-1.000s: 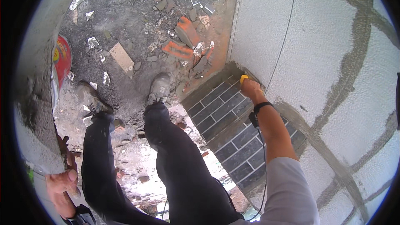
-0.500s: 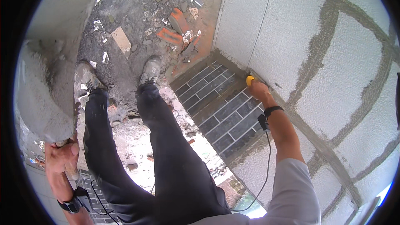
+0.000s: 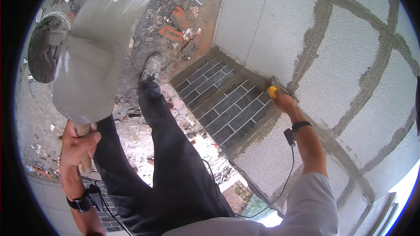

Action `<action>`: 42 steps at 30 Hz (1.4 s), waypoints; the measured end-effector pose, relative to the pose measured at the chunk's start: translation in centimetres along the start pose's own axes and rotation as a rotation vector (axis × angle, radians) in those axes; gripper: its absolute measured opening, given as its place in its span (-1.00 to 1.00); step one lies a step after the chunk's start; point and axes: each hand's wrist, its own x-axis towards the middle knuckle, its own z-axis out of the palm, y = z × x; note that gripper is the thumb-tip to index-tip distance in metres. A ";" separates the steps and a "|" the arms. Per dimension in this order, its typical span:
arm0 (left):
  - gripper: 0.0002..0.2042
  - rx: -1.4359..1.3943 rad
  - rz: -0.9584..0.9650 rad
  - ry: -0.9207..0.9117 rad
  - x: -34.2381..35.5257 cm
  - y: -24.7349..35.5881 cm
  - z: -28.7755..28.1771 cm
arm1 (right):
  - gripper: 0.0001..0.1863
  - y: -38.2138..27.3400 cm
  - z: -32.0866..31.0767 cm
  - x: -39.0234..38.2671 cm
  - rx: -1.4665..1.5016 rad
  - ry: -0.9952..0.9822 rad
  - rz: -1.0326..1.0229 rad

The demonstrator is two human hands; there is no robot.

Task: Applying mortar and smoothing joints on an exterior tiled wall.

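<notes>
While gripping wooden handle (image 3: 86, 165) of broad mortar-coated trowel (image 3: 87, 78) w/ L hand (image 3: 78, 147), holds it up in front of L leg (image 3: 116, 157) & floor (image 3: 129, 87). W/ closed R hand (image 3: 285, 100), grips yellow handle (image 3: 272, 91) at R corner of dark tiled panel (image 3: 232, 111), by white block wall (image 3: 271, 22); can't see its other end. Farther out, can make out bucket (image 3: 61, 15) w/ grey mortar (image 3: 43, 52) nr floor's L edge, broken bricks (image 3: 178, 19) nr floor's R edge.

A mortar-coated grey trowel (image 3: 89, 72) with a wooden handle (image 3: 86, 164) pointed forward, well left of a small rounded yellow object (image 3: 272, 91).
</notes>
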 end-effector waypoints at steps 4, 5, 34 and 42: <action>-0.71 0.059 -0.059 0.009 -0.6 0.4 1.5 | -0.49 0.0 -2.5 -6.4 -0.091 -0.014 0.129; -0.71 0.055 -0.054 0.014 -0.4 0.4 1.7 | -0.49 0.3 -2.5 -7.2 -0.094 -0.008 0.125; -0.10 0.150 0.066 0.081 7.8 1.2 -1.8 | -0.52 -21.0 10.6 35.8 0.111 0.177 -0.132; -0.55 0.070 -0.050 -0.020 0.9 6.7 4.0 | -0.60 -9.0 5.2 11.1 0.123 0.109 -0.057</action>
